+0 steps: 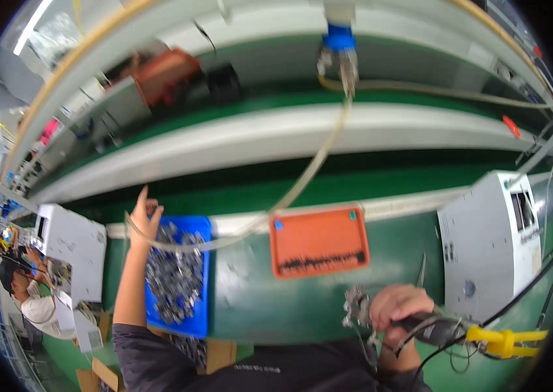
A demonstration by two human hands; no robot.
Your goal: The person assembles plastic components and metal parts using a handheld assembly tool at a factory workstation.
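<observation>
My left hand (146, 221) is stretched out over the far left corner of a blue tray (206, 274), index finger extended and the others apart. Many small shiny metal parts (175, 277) fill that tray. A pale hose (309, 173) loops down from above and passes by my left wrist. At the lower right, my right hand (404, 306) is closed beside a small metal fixture (357, 306) and a dark cylindrical tool body (430, 328). What its fingers grip is hidden. A yellow handle-like piece (505, 342) lies right of the tool, with thin cables around it.
An orange tray (319, 235) with small black pieces stands mid-bench. Grey machine housings flank the bench, one on the left (80, 251) and one on the right (479, 238). An air fitting (340, 55) hangs overhead. Another person (34, 300) sits at far left. A cardboard box (221, 355) is below.
</observation>
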